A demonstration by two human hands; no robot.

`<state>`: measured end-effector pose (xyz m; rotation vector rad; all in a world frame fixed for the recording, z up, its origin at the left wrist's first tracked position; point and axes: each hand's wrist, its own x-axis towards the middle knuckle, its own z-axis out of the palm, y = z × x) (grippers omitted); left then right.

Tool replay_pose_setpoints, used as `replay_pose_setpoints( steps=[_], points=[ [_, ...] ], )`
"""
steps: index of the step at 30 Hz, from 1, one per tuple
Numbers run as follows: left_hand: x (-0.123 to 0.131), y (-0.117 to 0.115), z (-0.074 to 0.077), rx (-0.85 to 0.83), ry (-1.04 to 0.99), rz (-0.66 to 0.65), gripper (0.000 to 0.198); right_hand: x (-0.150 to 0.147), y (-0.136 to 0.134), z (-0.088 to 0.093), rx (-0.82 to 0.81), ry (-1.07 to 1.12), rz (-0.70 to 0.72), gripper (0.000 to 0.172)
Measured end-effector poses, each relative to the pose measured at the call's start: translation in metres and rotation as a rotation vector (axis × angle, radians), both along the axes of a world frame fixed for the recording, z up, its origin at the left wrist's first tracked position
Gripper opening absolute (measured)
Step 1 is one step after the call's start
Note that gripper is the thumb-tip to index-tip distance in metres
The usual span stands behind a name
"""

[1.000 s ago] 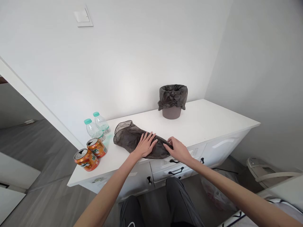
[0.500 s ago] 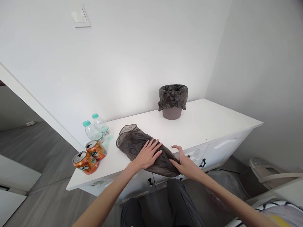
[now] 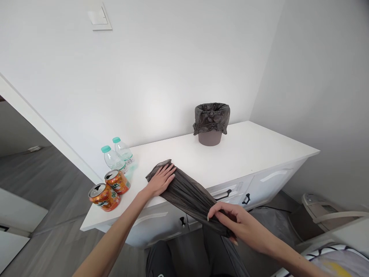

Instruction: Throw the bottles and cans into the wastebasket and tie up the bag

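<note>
A dark, thin plastic garbage bag (image 3: 187, 191) lies stretched and flattened from the white cabinet top down over its front edge. My left hand (image 3: 161, 180) rests flat on the bag's far end, fingers extended, pressing it to the surface. Past the cabinet's edge, my right hand (image 3: 230, 219) grips the bag's near end, which is gathered into folds between thumb and fingers. The bag's far opening now looks collapsed under my left fingers.
Two orange soda cans (image 3: 104, 197) stand at the cabinet's left end, with two clear bottles (image 3: 113, 158) with teal caps behind them. A small bin (image 3: 210, 138) lined with a dark bag stands near the wall. Drawer handles (image 3: 224, 195) project below the white top (image 3: 268, 146).
My left hand has slid left and up to the bag's far end. My right hand has closed on the near end and pulled it toward me, drawing the bag taut and flat.
</note>
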<state>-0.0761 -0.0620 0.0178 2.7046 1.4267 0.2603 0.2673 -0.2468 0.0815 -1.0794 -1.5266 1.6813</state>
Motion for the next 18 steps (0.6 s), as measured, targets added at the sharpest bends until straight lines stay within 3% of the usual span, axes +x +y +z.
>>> replay_pose_setpoints(
  steps=[3, 6, 10, 15, 18],
  points=[
    [-0.006, -0.009, 0.008, 0.100, -0.038, 0.090, 0.058, -0.002, -0.002, 0.012, -0.049, 0.023, 0.013, 0.047],
    [0.001, -0.039, 0.013, 0.239, -0.171, 0.177, 0.056, -0.001, -0.004, 0.025, -0.110, 0.024, 0.030, 0.044],
    [0.019, -0.086, 0.017, 0.123, -0.170, -0.017, 0.050, -0.005, 0.006, 0.040, -0.148, 0.049, 0.099, 0.042],
    [0.028, -0.107, 0.025, 0.037, -0.046, -0.265, 0.051, -0.057, 0.070, 0.052, -0.135, 0.123, 0.240, 0.037],
    [0.023, -0.112, 0.025, 0.110, -0.033, -0.251, 0.054, -0.106, 0.121, 0.049, -0.174, 0.147, 0.251, 0.029]
  ],
)
